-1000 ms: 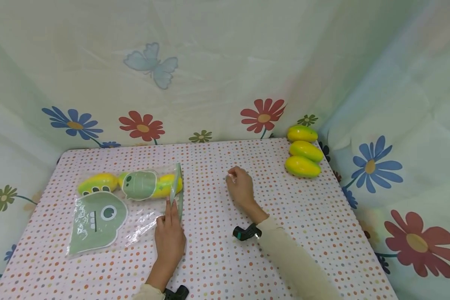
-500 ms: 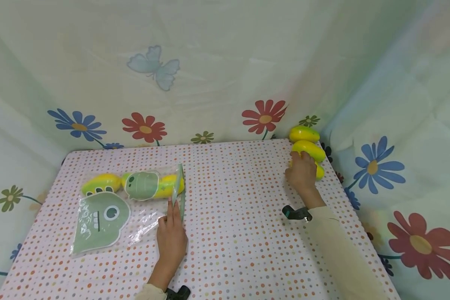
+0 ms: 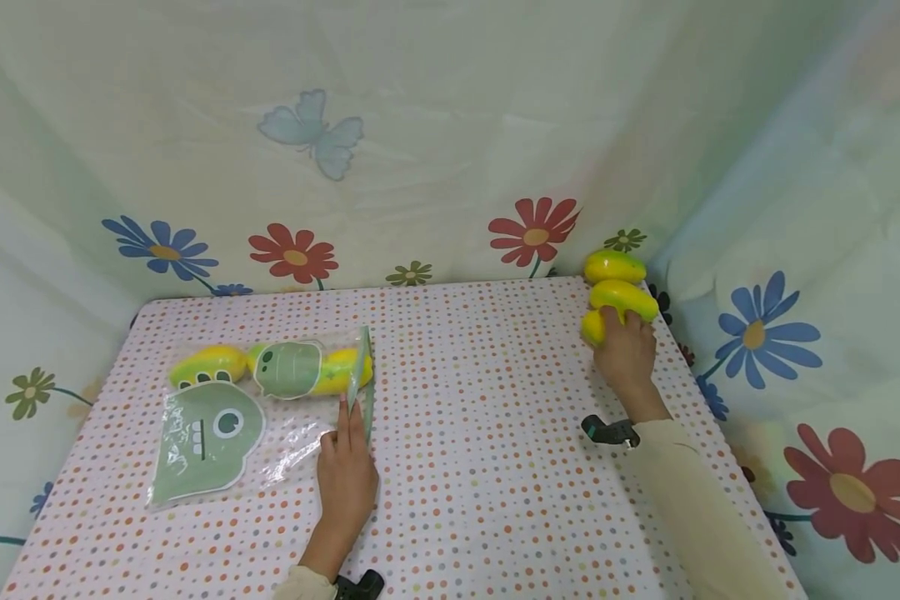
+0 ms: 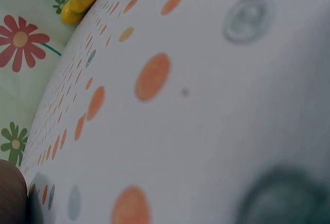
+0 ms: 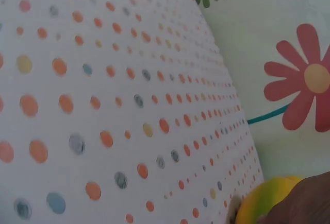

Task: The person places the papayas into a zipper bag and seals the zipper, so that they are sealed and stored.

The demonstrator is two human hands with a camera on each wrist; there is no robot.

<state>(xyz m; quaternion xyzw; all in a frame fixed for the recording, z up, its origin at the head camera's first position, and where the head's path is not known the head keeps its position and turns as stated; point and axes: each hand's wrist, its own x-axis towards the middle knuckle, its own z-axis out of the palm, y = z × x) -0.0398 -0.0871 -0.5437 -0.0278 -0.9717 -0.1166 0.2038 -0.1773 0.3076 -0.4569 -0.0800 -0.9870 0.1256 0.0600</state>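
Beyond the clear bag (image 3: 285, 442) and off to either side of it hangs a pale curtain (image 3: 450, 125), printed with a blue butterfly and with red, blue and green flowers. Under the bag spreads a table (image 3: 457, 508), its whitish cloth dotted in orange, grey and other colours. The bag itself lies flat, its green-edged mouth turned to the right, a green one-eyed monster and a second green figure printed on it. Well to the right of the bag a cream right sleeve (image 3: 708, 508) slants across the cloth; the cuff of the left sleeve (image 3: 303, 583) shows below the bag.

At the bag's mouth is the left hand (image 3: 347, 479): two fingers lie straight against the green edge, and with the thumb hidden I cannot tell whether they pinch it. Far to the right of the bag, the right hand (image 3: 626, 354) grips the nearest fruit (image 3: 592, 328), yellow-green, fingers bent over it. Just behind that, equally well apart from the bag, sit the middle fruit (image 3: 624, 298) and the far fruit (image 3: 615, 267). Inside the bag, along its far edge, lies bagged fruit (image 3: 210, 364); the print hides how many pieces. Right of the bag, the right wrist carries a small black device (image 3: 610, 431).
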